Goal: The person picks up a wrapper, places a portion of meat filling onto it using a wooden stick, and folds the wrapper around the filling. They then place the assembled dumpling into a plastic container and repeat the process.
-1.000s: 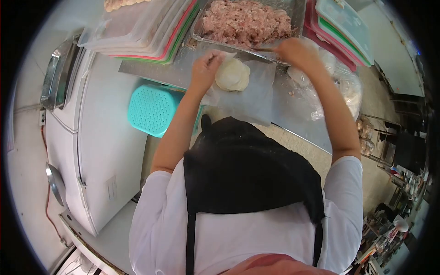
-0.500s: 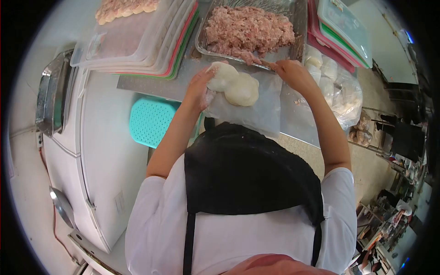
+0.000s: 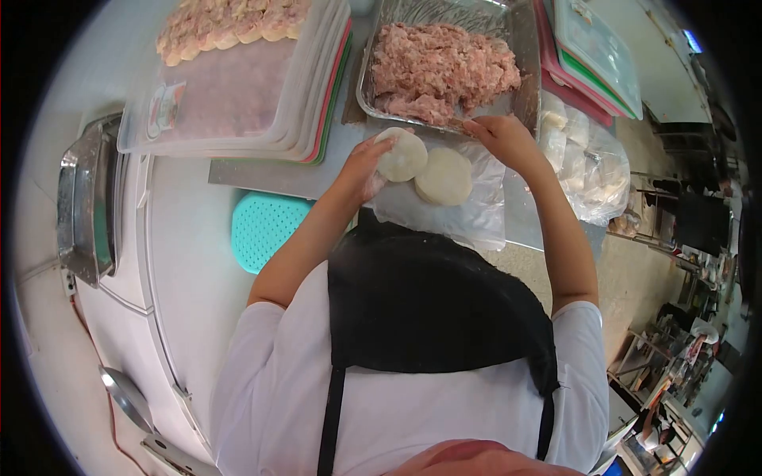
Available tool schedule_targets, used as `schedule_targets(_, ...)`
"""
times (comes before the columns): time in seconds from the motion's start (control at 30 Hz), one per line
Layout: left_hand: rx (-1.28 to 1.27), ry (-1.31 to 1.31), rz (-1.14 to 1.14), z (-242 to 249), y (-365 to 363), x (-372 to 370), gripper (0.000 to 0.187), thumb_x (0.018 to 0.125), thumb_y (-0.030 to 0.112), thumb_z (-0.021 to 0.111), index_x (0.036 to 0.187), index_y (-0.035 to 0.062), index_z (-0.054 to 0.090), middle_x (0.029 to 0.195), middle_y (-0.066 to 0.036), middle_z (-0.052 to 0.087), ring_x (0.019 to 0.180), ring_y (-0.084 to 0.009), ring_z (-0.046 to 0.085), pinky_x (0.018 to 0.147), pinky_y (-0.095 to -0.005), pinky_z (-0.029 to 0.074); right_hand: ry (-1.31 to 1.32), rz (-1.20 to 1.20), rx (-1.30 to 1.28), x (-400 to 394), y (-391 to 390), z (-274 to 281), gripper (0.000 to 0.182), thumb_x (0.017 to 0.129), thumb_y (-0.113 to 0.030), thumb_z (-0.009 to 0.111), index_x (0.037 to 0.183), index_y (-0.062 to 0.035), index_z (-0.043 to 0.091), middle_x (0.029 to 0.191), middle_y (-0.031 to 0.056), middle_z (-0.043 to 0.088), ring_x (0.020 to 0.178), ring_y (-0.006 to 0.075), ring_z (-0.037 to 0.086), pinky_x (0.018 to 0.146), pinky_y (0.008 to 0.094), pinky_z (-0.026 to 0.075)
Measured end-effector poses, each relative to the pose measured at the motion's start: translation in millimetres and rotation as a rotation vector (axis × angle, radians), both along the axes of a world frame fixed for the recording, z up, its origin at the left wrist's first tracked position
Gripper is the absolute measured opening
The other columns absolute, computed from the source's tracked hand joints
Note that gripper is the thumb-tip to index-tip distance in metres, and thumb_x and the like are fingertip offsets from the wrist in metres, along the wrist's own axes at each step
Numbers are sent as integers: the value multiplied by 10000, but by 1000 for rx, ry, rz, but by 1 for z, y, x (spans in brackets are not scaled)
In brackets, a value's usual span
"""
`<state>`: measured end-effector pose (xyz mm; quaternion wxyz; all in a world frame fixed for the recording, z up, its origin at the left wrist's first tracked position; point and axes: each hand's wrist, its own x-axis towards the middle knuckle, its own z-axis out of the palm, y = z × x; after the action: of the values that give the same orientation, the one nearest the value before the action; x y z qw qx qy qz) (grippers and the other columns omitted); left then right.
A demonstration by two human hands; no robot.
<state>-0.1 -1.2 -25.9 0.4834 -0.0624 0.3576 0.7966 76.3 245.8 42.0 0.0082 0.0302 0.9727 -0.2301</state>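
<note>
My left hand [image 3: 370, 165] holds a round white dough wrapper [image 3: 402, 155] by its left side. Just right of it, a stack of round wrappers [image 3: 444, 177] lies on a clear plastic sheet [image 3: 480, 218]. My right hand [image 3: 502, 138] is closed on a thin stick-like tool [image 3: 459, 125] whose tip is at the near edge of the meat. Pink minced meat [image 3: 444, 67] fills much of a metal tray [image 3: 367, 89] beyond both hands.
Stacked plastic trays [image 3: 214, 147] stand at the left, the top one holding rows of filled pieces [image 3: 230, 30]. A turquoise perforated basket [image 3: 266, 230] is below. Bagged wrappers [image 3: 591, 170] and coloured lids [image 3: 599, 55] are at the right.
The held wrapper has come away from the stack and now hangs flat and separate in my left hand. The whole view has shifted slightly. My right hand still grips the tool by the meat.
</note>
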Motion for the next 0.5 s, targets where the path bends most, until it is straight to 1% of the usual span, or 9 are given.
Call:
schedule_targets(0.1,-112,-15,76,13,1,-5,280,935,90,500,1183,-32,549,1122,-143,629,1040,-263,624,905,-406,516,34,-51,163,-5,-9,26,379,924,-352,535,791,-14,644,732,189,633,731,377,623,671,460,480)
schedule_targets(0.17,-22,54,88,-1,3,-11,286,931,89,506,1189,-27,546,1133,-143,624,1027,-260,628,903,-400,516,-80,-1,326,-10,-24,26,392,928,-355,532,802,0,642,740,198,633,735,385,615,662,457,472)
schedule_targets(0.2,20,91,90,1,4,-13,289,929,89,509,1192,-25,544,1138,-143,622,1020,-259,631,902,-396,516,-137,21,405,-11,-29,25,398,930,-356,531,807,6,641,744,202,633,737,388,612,657,456,468)
schedule_targets(0.3,-88,123,69,10,4,-16,294,938,104,482,1199,-18,540,1160,-149,609,1029,-261,625,907,-401,511,-114,-71,173,0,-20,14,354,935,-322,546,872,5,665,734,180,648,723,332,644,655,426,483)
schedule_targets(0.4,104,79,88,6,8,-27,304,951,126,438,1201,-19,532,1154,-150,608,1106,-274,582,958,-423,474,105,-213,-205,23,-11,4,300,939,-284,560,987,-10,672,757,155,665,722,264,656,658,407,479)
schedule_targets(0.43,112,48,124,12,14,-29,314,952,134,433,1209,-22,523,1162,-154,601,1130,-277,564,975,-428,458,83,-271,-252,24,-14,9,291,934,-285,566,1051,-35,659,824,177,662,762,295,650,689,387,486)
schedule_targets(0.5,125,-11,192,27,36,-34,336,953,149,422,1226,-28,505,1179,-163,586,1179,-284,528,1010,-436,426,42,-392,-346,24,-21,25,331,923,-287,576,1179,-85,632,959,220,657,841,357,638,750,348,502)
